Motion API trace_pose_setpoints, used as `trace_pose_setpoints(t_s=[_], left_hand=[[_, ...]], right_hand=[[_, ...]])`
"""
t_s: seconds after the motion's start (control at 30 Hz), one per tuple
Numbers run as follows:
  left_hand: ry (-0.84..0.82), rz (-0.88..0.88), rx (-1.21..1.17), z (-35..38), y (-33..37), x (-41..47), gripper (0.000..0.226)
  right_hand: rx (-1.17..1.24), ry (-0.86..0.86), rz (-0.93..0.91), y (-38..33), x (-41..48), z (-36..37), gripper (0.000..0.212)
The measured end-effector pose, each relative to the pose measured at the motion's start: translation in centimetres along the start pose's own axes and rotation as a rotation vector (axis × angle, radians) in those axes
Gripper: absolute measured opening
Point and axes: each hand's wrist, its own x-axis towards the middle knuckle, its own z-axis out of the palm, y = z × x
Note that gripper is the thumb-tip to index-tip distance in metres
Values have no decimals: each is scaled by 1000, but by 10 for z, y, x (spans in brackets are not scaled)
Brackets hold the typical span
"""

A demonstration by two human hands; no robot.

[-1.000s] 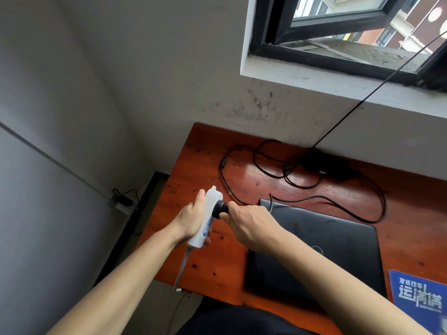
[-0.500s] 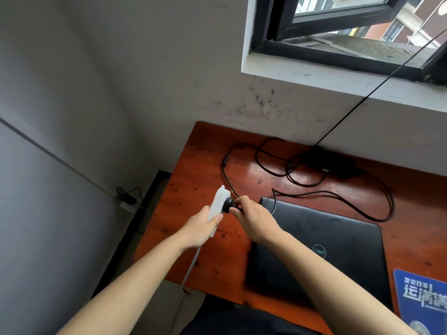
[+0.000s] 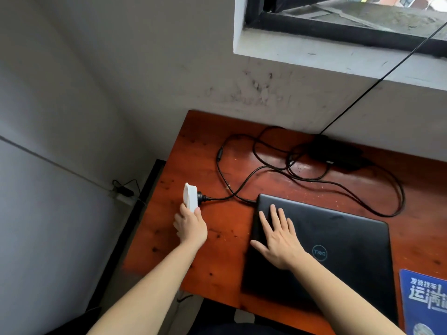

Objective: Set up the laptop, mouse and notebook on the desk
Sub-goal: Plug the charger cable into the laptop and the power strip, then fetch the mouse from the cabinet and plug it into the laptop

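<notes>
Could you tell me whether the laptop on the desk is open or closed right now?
Closed: the laptop lies flat, its logo-bearing lid facing up, with the right hand resting flat on it.

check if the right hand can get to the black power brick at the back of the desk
Probably yes: the right hand lies flat on the closed laptop holding nothing, and only loose cable lies between it and the power brick.

Grey walls (image 3: 72, 93), black-framed window (image 3: 338, 32) above.
</notes>
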Motion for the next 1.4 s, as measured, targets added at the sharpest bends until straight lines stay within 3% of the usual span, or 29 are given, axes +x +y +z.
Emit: trace_pose_setpoints(t_s=[0.13,0.4,0.53,0.67,0.87,1.0,1.17,1.4], left_hand=[[-51,4,174,8,-2,12,52],[-150,87,229,-9,-16,31,58],[-44,175,254,-19,-12,14,63],[55,395,384,-43,-3,-4,65],[431,648,441,-131,41,-39,62],[661,600,350,-177,56,-96,65],[802,430,325,-190,44,-173,66],[834,100,481,-196,-42,-294,70]], right_hand=[[19,-21,-21,11,5,16,91],[29,60,-23,10,-2,12,92],[68,262,36,3,-18,-14,87],[74,458,35,8,-28,-54,82],[46,712,-86,2,-18,-141,75],[73,835,-261,-20,-25,-196,76],[185,930,-463,-40,-48,-218,73],[278,768,-802,-119,-95,-196,67]])
